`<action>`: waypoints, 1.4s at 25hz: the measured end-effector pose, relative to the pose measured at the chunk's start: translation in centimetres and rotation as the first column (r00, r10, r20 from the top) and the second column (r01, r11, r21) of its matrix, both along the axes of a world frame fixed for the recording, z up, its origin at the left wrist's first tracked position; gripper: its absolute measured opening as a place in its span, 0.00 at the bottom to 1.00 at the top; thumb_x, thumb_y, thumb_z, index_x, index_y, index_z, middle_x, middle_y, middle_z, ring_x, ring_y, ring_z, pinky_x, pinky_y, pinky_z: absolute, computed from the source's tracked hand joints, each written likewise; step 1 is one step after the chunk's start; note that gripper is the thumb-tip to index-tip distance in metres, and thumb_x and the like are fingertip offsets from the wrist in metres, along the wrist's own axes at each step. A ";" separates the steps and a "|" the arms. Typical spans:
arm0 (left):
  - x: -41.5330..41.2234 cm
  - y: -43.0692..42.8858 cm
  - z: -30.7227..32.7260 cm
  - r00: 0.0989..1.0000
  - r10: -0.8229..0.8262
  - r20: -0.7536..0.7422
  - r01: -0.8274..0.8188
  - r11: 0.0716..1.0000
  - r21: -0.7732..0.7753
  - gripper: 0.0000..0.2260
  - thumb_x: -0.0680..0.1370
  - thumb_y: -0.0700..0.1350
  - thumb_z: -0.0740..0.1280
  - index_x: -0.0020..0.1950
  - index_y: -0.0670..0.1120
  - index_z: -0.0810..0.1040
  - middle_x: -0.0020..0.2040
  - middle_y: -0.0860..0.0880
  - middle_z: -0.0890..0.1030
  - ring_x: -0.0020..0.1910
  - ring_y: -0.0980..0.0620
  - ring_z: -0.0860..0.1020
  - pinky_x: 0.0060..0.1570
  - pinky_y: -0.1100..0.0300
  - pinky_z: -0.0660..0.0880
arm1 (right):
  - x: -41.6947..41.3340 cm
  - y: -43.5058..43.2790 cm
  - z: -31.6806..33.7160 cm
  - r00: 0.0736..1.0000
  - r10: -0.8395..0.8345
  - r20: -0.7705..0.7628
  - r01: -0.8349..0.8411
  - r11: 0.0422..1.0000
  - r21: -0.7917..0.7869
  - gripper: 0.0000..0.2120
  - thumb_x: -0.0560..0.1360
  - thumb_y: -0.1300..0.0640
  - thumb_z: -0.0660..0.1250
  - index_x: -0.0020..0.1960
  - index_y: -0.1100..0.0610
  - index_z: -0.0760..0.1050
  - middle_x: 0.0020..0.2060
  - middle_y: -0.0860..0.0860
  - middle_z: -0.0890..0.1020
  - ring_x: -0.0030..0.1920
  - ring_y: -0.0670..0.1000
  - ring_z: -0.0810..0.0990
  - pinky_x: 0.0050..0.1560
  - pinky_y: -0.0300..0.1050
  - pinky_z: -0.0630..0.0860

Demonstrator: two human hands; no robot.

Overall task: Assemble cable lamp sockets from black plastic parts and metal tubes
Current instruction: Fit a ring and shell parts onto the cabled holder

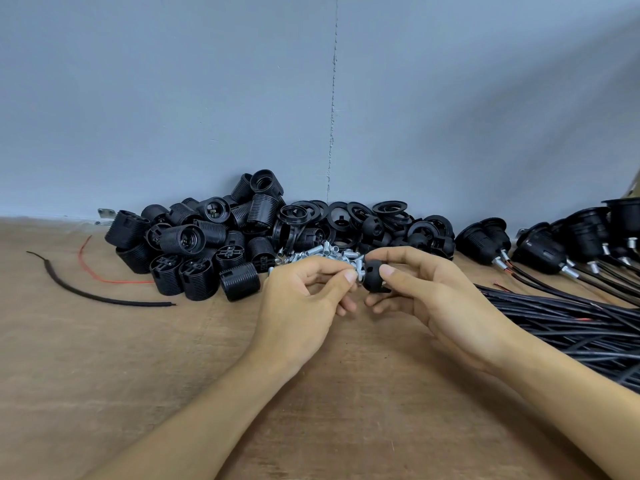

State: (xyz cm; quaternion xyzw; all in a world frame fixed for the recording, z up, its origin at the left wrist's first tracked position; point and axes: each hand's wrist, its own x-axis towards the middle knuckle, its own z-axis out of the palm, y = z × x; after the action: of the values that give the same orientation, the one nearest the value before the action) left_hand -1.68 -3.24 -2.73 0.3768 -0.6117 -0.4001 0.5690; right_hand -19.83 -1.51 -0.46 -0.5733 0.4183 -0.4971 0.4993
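Note:
My right hand (440, 299) grips a small black plastic cap (374, 276) between thumb and fingers, a little above the table. My left hand (304, 299) pinches a short metal tube (360, 270) at the cap's left end, where the two parts touch. Right behind my hands lies a heap of loose metal tubes (318, 252). Black threaded socket bodies (194, 247) are piled at the back left, and black rings and caps (367, 220) at the back middle.
Finished sockets on black cables (554, 244) lie in a row at the right, their cable bundle (571, 323) running along the right side. A loose black cable piece (86, 292) and a red wire (104, 277) lie left. The grey wall stands close behind.

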 end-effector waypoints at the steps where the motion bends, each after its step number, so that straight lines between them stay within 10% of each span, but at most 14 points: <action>1: 0.0 0.0 0.0 1.000 0.003 0.006 -0.003 1.000 0.002 0.08 0.78 0.36 0.72 0.44 0.48 0.86 0.38 0.48 0.86 0.33 0.51 0.84 0.34 0.64 0.78 | 0.0 0.0 0.0 1.000 0.003 -0.011 -0.003 1.000 -0.008 0.11 0.81 0.60 0.65 0.62 0.58 0.79 0.47 0.60 0.85 0.44 0.56 0.85 0.47 0.43 0.82; 16: -0.2 0.3 -0.1 0.999 -0.001 0.034 0.003 0.998 -0.063 0.13 0.76 0.34 0.73 0.44 0.53 0.85 0.40 0.51 0.86 0.40 0.54 0.85 0.45 0.63 0.80 | 0.0 -0.1 0.3 0.976 0.018 -0.218 0.024 0.982 0.189 0.31 0.72 0.30 0.64 0.42 0.60 0.83 0.30 0.58 0.79 0.23 0.50 0.71 0.23 0.39 0.66; 23: -0.7 0.7 -0.2 0.999 0.009 0.051 -0.006 0.999 -0.054 0.11 0.76 0.34 0.73 0.45 0.51 0.86 0.40 0.52 0.86 0.40 0.55 0.84 0.45 0.63 0.80 | 0.1 -0.1 0.4 0.997 -0.030 -0.065 0.036 0.995 0.094 0.17 0.80 0.45 0.65 0.47 0.59 0.79 0.37 0.55 0.81 0.31 0.52 0.76 0.30 0.42 0.74; 35: -0.5 0.9 -0.3 0.992 0.074 0.100 -0.062 0.991 -0.122 0.10 0.76 0.38 0.74 0.46 0.55 0.86 0.41 0.56 0.86 0.44 0.54 0.84 0.49 0.57 0.81 | 0.1 -0.1 0.7 0.970 -0.008 -0.244 0.059 0.978 0.201 0.36 0.74 0.27 0.55 0.34 0.57 0.81 0.29 0.62 0.80 0.20 0.53 0.71 0.22 0.39 0.65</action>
State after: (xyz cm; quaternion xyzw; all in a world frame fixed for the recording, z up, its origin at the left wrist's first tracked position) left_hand -2.20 -2.36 -3.02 0.3833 -0.6501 -0.3230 0.5711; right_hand -19.75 -1.56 0.25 -0.5673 0.5349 -0.3859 0.4931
